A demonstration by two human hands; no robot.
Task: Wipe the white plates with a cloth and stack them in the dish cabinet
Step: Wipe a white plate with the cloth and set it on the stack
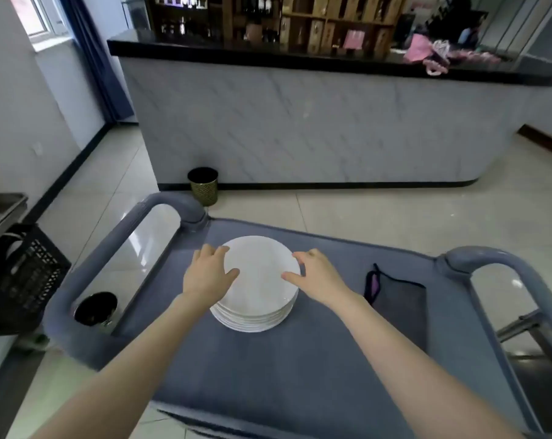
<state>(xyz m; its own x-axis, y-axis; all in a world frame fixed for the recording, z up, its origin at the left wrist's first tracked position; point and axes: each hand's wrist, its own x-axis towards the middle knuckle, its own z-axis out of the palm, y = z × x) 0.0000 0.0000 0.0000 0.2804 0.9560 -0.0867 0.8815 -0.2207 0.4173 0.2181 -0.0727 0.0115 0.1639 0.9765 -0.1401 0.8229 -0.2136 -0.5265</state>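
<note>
A stack of several white plates (259, 280) stands in the middle of a grey-blue cart top (268, 375). My left hand (206, 274) grips the left rim of the top plate, thumb lying on its face. My right hand (314, 274) grips the right rim the same way, thumb on the plate. A dark grey cloth (398, 299) with a purple loop lies flat on the cart, to the right of the plates and apart from them. No dish cabinet can be seen.
The cart has a raised handle on the left (170, 204) and one on the right (490, 258). A marble-fronted counter (316, 128) stands beyond it, with a small bin (203, 185) at its foot. A black crate (21, 274) sits at the left.
</note>
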